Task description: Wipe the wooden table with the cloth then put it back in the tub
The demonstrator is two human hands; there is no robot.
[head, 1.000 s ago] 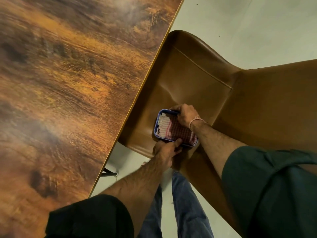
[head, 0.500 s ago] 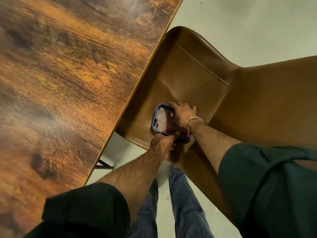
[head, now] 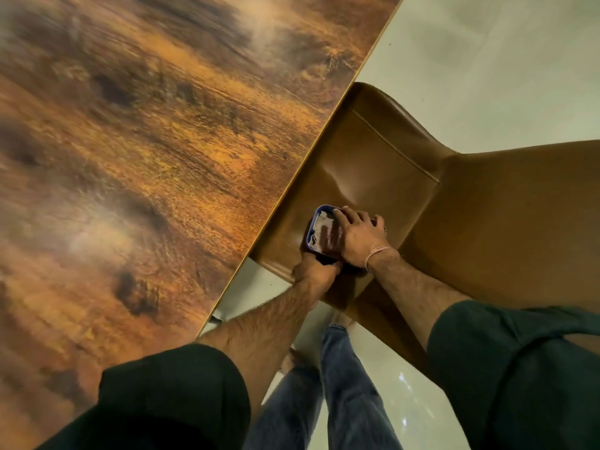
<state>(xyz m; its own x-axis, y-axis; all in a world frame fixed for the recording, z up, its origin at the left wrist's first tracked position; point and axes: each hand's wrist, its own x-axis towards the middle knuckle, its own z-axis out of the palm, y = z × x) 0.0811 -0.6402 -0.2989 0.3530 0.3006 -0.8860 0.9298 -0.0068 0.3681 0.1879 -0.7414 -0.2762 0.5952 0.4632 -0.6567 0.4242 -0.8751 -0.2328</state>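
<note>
Beside wooden table (head: 146,190), tub (head: 313,219) on brown chair (head: 373,177), right hand (head: 358,241) flat on cloth (head: 324,233), left hand (head: 316,271) gripping rim.

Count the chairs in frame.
2. One brown chair tucked against the wooden table, holding the tub; a second chair on its right. Others may sit outside view.

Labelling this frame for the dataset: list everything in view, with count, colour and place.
wooden table: 1, mottled orange-brown, fills the left and top
chair: 1, tan-brown leather-look, right of the table edge
tub: 1, blue, on the chair seat
cloth: 1, red-checked and white, inside the tub
floor: pale, glossy, upper right and bottom
wrist thread: 1, pinkish, on the right wrist
sleeves: 2, dark, bottom corners
jeans: blue, bottom centre
left hand: on the tub's near rim
right hand: pressing down on the cloth
</note>
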